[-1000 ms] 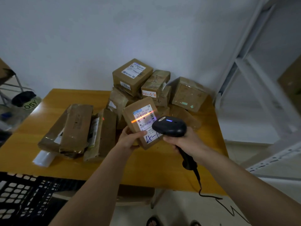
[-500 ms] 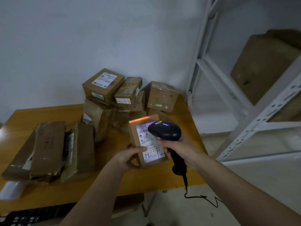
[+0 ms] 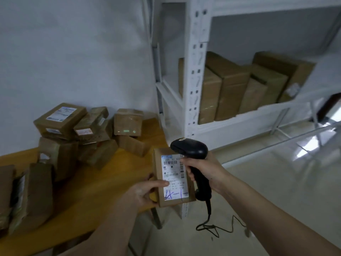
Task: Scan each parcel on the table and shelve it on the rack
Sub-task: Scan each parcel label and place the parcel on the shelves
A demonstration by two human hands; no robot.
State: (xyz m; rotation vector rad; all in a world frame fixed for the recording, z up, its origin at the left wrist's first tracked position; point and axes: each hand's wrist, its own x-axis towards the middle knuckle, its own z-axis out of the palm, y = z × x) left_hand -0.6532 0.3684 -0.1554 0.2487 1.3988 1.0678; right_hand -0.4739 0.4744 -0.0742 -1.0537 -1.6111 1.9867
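Observation:
My left hand (image 3: 145,193) grips a small brown parcel (image 3: 172,182) with a white shipping label and blue handwriting, held upright over the table's right end. My right hand (image 3: 203,170) holds a black barcode scanner (image 3: 190,147) by its handle, its head just above the parcel's top right corner. A pile of brown parcels (image 3: 88,130) lies on the wooden table (image 3: 118,174) against the wall. The white metal rack (image 3: 195,71) stands to the right, with several brown boxes (image 3: 232,85) on its shelf.
More flat parcels (image 3: 31,193) lie at the table's left side. The scanner's cable (image 3: 212,226) hangs down to the pale floor. A glossy floor stretches to the right, below the rack's lower beam (image 3: 258,150).
The view has swung right, bringing the rack and its boxes into sight. The orange scan line on the parcel's label is gone. Both hands with parcel and scanner have moved toward the table's right end.

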